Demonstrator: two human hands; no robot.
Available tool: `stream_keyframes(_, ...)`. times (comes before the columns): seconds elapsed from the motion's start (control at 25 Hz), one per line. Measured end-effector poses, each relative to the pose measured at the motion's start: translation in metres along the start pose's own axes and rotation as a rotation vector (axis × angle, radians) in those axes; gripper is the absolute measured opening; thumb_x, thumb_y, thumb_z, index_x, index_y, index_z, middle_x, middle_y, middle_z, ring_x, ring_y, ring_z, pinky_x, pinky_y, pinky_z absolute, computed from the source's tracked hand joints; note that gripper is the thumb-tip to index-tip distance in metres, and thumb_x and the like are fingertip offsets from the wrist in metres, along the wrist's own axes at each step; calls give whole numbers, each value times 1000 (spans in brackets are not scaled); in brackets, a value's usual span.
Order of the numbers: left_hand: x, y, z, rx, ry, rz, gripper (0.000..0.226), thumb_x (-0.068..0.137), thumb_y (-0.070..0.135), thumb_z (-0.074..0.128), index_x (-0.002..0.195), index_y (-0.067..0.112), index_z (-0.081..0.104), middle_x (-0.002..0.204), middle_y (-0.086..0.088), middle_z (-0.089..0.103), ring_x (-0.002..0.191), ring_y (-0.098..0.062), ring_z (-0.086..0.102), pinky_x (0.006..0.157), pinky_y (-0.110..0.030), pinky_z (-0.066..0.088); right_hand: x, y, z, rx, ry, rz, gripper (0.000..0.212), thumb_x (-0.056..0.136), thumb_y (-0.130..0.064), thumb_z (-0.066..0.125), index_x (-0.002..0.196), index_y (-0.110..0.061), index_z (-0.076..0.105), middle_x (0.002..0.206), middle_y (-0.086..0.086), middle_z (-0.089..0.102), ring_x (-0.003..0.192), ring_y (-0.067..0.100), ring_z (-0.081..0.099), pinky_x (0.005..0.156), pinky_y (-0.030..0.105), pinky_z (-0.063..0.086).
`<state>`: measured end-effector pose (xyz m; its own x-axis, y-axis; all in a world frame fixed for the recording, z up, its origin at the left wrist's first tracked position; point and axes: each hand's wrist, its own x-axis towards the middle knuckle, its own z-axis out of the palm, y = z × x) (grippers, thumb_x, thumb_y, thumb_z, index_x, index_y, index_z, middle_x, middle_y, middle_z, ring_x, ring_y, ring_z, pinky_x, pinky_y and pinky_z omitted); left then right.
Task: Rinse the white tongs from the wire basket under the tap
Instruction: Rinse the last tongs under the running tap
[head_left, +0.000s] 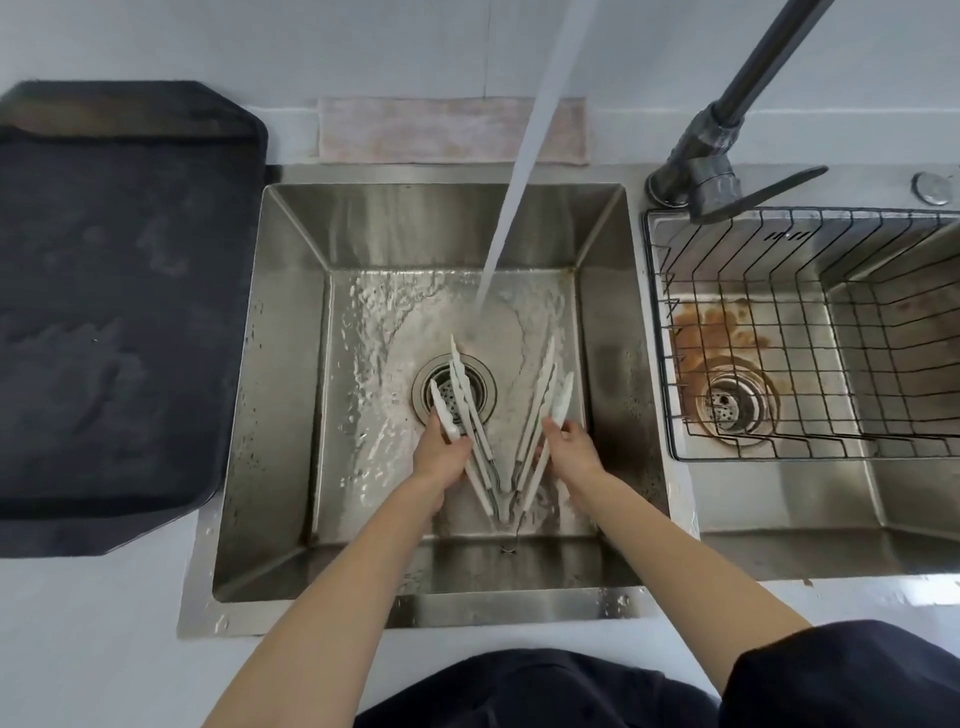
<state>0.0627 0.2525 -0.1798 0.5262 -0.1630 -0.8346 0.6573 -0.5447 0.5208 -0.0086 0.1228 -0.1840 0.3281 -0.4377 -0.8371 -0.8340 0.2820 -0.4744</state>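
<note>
Head camera looks straight down on a double sink, and going left to right: a dark drying mat (119, 312) lies on the counter, then comes the left basin (291, 395) with water sheeting over its floor and a drain strainer (453, 391) at its centre. The left hand (440, 451) is closed around one cluster of white tongs (460, 415); the arms fan out from a joint near the person, tips pointing away toward the back wall and leaning a little left. The water stream (519, 208) drops between the two hands and lands just beyond the tips of that left cluster. The right hand (571, 451) grips a second cluster of white tongs (545, 415), long axis again running near to far, tips leaning slightly right, so the two sets together form a V with the hinged ends almost meeting low in the basin. How many pairs make up each cluster is hard to tell. Further right stands the grey tap (711, 156), and past it the wire basket (810, 332) sits in the right basin, with nothing visible in it.

By the look of it, the rinse itself is under way. The next move probably calls for sliding the tips and arms properly into the falling water and turning them, since the stream seems to strike the basin floor more than the tongs.
</note>
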Motion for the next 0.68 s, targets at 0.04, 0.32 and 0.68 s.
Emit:
stream_keyframes(0.04, 2, 0, 1, 23, 6, -1, 52, 90, 5, 47, 139, 21, 35, 124, -12, 58, 113, -30, 56, 101, -47, 45, 2, 0, 1, -9, 0, 4, 46, 98, -32, 38, 136, -5, 39, 125, 15, 58, 113, 29, 56, 99, 37, 42)
stream_keyframes(0.32, 14, 0, 8, 160, 48, 34, 58, 89, 6, 48, 142, 25, 33, 123, -11, 60, 110, -30, 57, 98, -45, 48, 14, 0, 4, -99, 53, 0, 49, 98, -30, 38, 142, -8, 32, 143, 12, 43, 130, 30, 42, 105, 37, 35)
stream_keyframes(0.68, 22, -5, 11, 153, 165, 64, 42, 88, 3, 49, 128, 17, 50, 120, -11, 62, 109, -30, 58, 97, -40, 47, 22, -6, 4, -194, 151, -69, 43, 93, -26, 50, 132, -8, 46, 128, 12, 58, 118, 29, 53, 97, 31, 41)
